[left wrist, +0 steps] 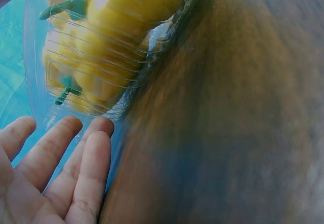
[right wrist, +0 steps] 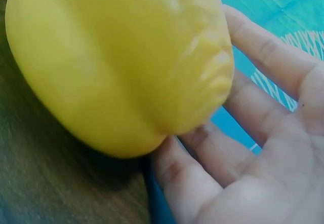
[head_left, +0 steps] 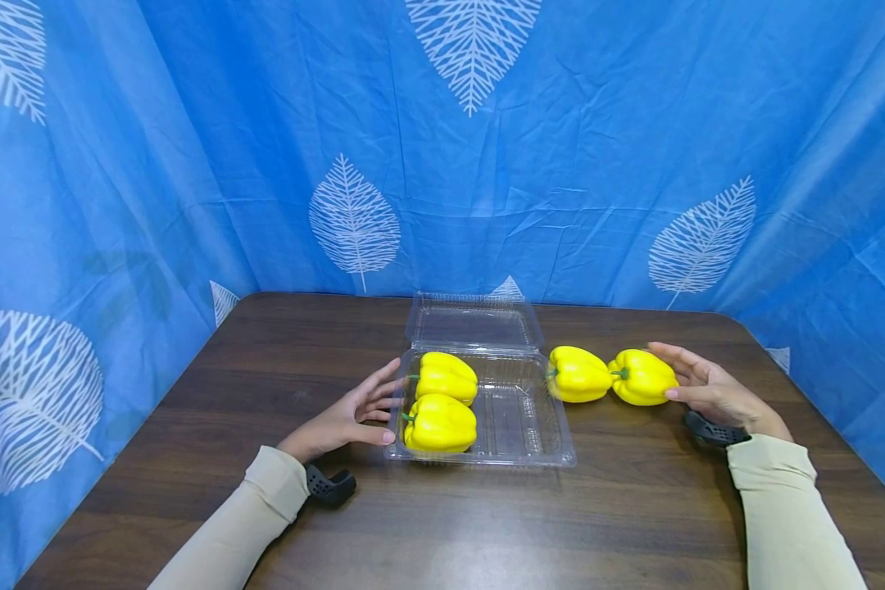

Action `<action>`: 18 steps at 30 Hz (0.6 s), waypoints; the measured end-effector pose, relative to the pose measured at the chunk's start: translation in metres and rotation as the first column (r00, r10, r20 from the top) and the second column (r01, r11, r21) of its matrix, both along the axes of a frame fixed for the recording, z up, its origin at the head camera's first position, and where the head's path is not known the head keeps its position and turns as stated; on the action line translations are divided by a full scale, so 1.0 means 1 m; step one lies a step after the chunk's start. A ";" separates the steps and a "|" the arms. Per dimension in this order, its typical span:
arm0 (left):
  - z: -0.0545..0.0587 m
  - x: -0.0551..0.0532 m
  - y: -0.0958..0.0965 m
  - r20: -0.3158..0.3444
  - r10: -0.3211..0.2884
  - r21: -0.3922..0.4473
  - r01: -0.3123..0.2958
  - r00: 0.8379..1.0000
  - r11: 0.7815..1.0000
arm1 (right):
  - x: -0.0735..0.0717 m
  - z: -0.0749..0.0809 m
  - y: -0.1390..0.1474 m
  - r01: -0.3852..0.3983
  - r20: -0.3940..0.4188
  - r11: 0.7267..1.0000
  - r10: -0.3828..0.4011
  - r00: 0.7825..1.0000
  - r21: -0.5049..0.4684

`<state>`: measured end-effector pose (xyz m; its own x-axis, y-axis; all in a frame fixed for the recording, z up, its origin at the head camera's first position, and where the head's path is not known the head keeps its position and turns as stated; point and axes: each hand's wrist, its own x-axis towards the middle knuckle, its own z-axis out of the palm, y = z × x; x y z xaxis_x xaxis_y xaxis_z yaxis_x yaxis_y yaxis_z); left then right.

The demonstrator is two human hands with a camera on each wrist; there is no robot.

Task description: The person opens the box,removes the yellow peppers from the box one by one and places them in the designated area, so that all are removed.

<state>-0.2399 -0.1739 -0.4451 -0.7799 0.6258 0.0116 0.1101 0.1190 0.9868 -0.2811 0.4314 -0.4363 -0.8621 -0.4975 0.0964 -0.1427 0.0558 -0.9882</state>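
While left fingers (left wrist: pixel 53 150) are splayed, right fingers (right wrist: pixel 263 46) seemingly touch a pepper (right wrist: pixel 116 67).

The hinged clamshell container (head_left: pixel 512 414) looks like thin, clear, glossy plastic with ribbed walls; the yellow bell peppers (head_left: pixel 440 424) inside it and to its right look smooth and glossy; beneath it, the tabletop (head_left: pixel 487 516) is wood-grained with a soft sheen; behind it, the leaf-print curtain (head_left: pixel 560 147) is creased cloth; in front of it, the sleeves (head_left: pixel 236 520) are matt cloth.
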 end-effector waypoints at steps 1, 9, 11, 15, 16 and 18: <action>0.000 0.000 0.000 0.000 0.000 0.000 0.000 1.000 1.000 | 0.000 0.001 0.000 0.008 0.011 1.000 -0.008 1.000 -0.003; 0.000 0.000 0.001 0.001 0.000 0.001 0.000 1.000 1.000 | 0.000 0.011 -0.006 0.030 0.075 0.967 -0.011 0.997 -0.252; 0.001 0.000 0.001 -0.001 0.000 0.000 0.000 1.000 1.000 | 0.000 0.014 -0.007 0.061 0.080 0.961 -0.041 0.996 -0.269; 0.001 0.000 0.000 -0.009 -0.002 -0.002 0.002 1.000 1.000 | 0.002 0.020 -0.010 0.137 0.086 0.953 -0.118 0.989 -0.271; 0.001 0.000 0.000 -0.010 -0.002 -0.002 0.002 1.000 1.000 | 0.002 0.022 -0.011 0.151 0.086 0.950 -0.132 0.987 -0.273; 0.001 0.000 0.000 -0.011 -0.002 -0.002 0.002 1.000 1.000 | 0.003 0.024 -0.012 0.168 0.081 0.945 -0.151 0.985 -0.281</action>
<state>-0.2395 -0.1737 -0.4445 -0.7785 0.6273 0.0189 0.1214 0.1210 0.9852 -0.2785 0.4195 -0.4120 -0.9361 -0.3120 0.1626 -0.0978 -0.2132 -0.9721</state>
